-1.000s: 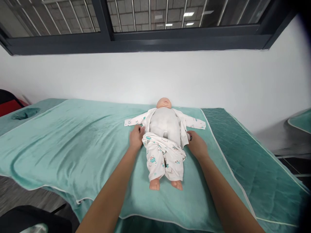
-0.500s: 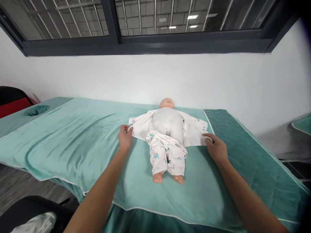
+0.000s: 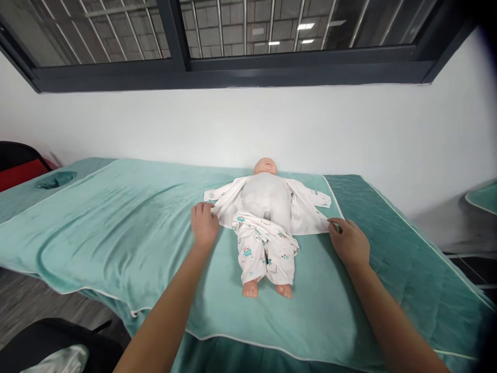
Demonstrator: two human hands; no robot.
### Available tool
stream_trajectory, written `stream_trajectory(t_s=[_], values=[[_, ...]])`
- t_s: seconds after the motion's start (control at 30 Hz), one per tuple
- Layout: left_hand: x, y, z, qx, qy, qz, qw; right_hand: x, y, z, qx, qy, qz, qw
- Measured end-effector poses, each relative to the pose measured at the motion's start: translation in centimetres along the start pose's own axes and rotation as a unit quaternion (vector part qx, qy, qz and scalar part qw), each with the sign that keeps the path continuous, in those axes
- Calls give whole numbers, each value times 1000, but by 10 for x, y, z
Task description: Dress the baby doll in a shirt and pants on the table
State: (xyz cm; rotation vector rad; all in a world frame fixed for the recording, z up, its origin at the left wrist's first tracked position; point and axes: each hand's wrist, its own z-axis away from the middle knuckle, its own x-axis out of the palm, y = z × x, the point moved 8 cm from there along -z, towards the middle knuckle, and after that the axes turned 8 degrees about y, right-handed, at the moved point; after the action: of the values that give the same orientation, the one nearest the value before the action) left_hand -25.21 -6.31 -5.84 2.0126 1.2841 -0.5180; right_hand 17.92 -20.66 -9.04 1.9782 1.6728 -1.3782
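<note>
A baby doll [image 3: 266, 194] lies on its back on the green sheet, feet towards me. Its white baby shirt [image 3: 308, 215] is open at the front, with both flaps spread out to the sides and patterned sleeves showing. White printed trousers [image 3: 267, 246] cover its legs, bunched at the waist. On the left, my left hand [image 3: 204, 224] is closed at the edge of one shirt flap, its fingertips partly hidden. Over on the right, my right hand [image 3: 348, 241] pinches the lower corner of the other flap.
The green sheet [image 3: 116, 223] covers a bed with a face hole [image 3: 56, 180] at the left. A white wall [image 3: 217, 127] and a barred window [image 3: 233, 75] stand behind it. A black chair [image 3: 58, 331] is at lower left.
My left hand has shifted slightly inward and turned its back upward, and the left flap hangs looser. My right hand has moved slightly lower, still at its flap. The doll stays in place.
</note>
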Motion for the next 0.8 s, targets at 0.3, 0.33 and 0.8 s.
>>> stream_trajectory(t_s=[0.3,0.33,0.8], values=[[16,62,27,250,-190,51,948,0,-89,34,-310,-80,-74,944],[16,61,27,244,-194,52,949,2,-93,37,-315,-101,-76,941],[25,48,24,177,-194,47,964,7,-92,35,-294,-100,-52,949]])
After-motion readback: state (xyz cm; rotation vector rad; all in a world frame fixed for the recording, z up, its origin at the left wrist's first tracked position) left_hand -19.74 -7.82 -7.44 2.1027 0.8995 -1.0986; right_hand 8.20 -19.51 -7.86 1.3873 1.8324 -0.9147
